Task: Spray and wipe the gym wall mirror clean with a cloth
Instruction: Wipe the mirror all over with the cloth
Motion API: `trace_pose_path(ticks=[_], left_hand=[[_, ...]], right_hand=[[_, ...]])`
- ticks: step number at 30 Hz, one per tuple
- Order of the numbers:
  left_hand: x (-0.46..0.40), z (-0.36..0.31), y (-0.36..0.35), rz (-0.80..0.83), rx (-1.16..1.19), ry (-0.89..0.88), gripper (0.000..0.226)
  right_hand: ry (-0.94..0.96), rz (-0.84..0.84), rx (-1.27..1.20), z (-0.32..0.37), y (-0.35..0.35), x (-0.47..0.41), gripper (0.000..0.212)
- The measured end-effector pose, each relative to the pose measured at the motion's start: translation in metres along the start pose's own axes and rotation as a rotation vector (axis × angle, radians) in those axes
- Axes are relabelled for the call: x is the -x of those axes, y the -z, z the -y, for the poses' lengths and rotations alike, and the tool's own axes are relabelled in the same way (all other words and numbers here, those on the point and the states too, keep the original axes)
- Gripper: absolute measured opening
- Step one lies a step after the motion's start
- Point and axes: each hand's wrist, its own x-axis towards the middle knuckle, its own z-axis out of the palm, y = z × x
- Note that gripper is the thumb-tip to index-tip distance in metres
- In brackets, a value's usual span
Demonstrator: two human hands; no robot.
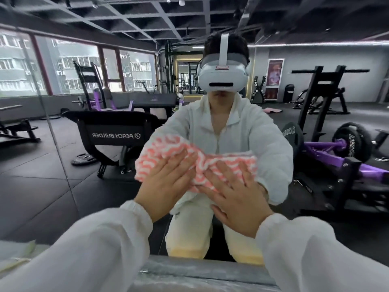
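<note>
Both hands lie flat with fingers straight and spread, gripping nothing: the left hand (pixel 166 184) and the right hand (pixel 235 197) press a pink-and-white patterned cloth (pixel 189 157) against the wall mirror (pixel 52 165), side by side, palms toward the glass. The cloth sits bunched between hands and mirror, at about the chest height of the kneeling person reflected in it; its upper folds stand clear above the fingertips, its lower edge is hidden under the palms. No spray bottle is in view, so whether this patch has been wetted cannot be confirmed. Judged step in hand: wiping. To do it well, pressure should come evenly from both palms so the cloth stays flat on the glass instead of riding on a ridge of folds; the bunched upper part is likely to make poor contact and would serve better smoothed out or folded to a clean face. Strokes should overlap and run out to the vertical panel seam (pixel 61 157) visible to the left, since residue tends to collect along joints. Along the bottom runs a ledge (pixel 189 268) with a dull, filmy surface; the lowest strip of glass just above it calls for care, as a cloth dragged over the ledge may carry dirt back onto the mirror.
</note>
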Motion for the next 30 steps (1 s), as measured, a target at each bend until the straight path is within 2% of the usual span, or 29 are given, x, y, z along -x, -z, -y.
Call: trace_pose_path(ticks=[3,7,11,14,16,20,25,27,30], left_hand=[[0.034,-0.017,-0.016,0.091,-0.037,-0.009,0.038],[0.019,-0.01,-0.008,0.108,-0.126,0.017,0.053],[-0.06,0.021,0.016,0.042,-0.198,0.193,0.046],[-0.12,0.044,0.036,-0.009,-0.178,0.323,0.052],[-0.14,0.049,0.044,-0.023,-0.155,0.355,0.052],[-0.112,0.041,0.033,-0.052,-0.096,0.269,0.049],[-0.025,0.015,0.015,0.055,-0.081,0.154,0.054],[0.013,0.0,0.009,0.118,-0.111,0.133,0.07],[0.068,-0.03,0.001,0.297,-0.162,0.139,0.098]], right_hand=[[0.051,0.048,0.027,0.017,-0.014,0.02,0.054],[0.058,-0.038,0.059,-0.011,-0.003,0.004,0.054],[-0.173,-0.149,0.089,-0.063,0.029,-0.048,0.056],[-0.376,-0.136,0.07,-0.096,0.057,-0.084,0.05],[-0.421,-0.148,0.036,-0.103,0.066,-0.093,0.048],[-0.312,-0.168,0.045,-0.087,0.05,-0.075,0.049],[-0.131,-0.124,0.032,-0.019,0.011,-0.029,0.055],[-0.088,-0.072,0.0,0.014,-0.003,-0.011,0.056],[-0.021,0.043,-0.051,0.058,-0.02,0.017,0.058]])
